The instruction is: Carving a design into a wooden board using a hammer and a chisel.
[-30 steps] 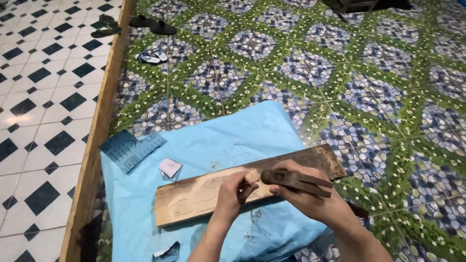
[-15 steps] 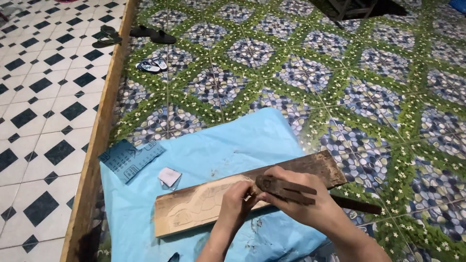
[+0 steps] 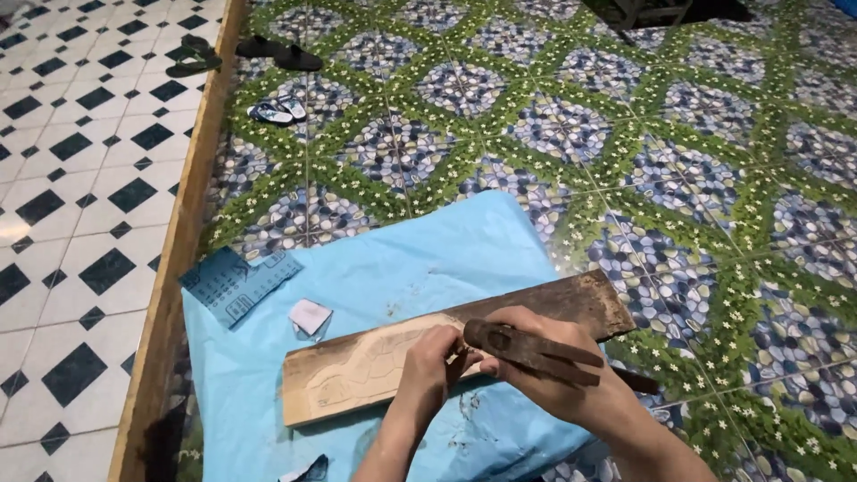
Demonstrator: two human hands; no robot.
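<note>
The floor (image 3: 625, 134) here is covered with tiles that show blue pebbles and green leaves with small white flowers. At the left a wooden border strip (image 3: 183, 241) separates it from a part with black and white diamond tiles. On the patterned floor lies a light blue plastic sheet (image 3: 420, 259), and near its front edge rests a long wooden plank (image 3: 357, 375), a little slanted, with its darker end toward the right edge of the sheet. The pale part of the plank has curved lines carved into it.

The person's left hand (image 3: 433, 366) is clenched around a small tool whose tip touches the plank near its middle; the tool itself is mostly hidden by the fingers. The right hand (image 3: 544, 370) grips a dark wooden mallet (image 3: 527, 348), held just above the left hand, with its handle pointing to the right.

Near the left edge of the sheet lie a blue printed paper (image 3: 241, 284) and a small white folded paper (image 3: 310, 317). Far away by the border strip are several sandals (image 3: 272, 112).
</note>
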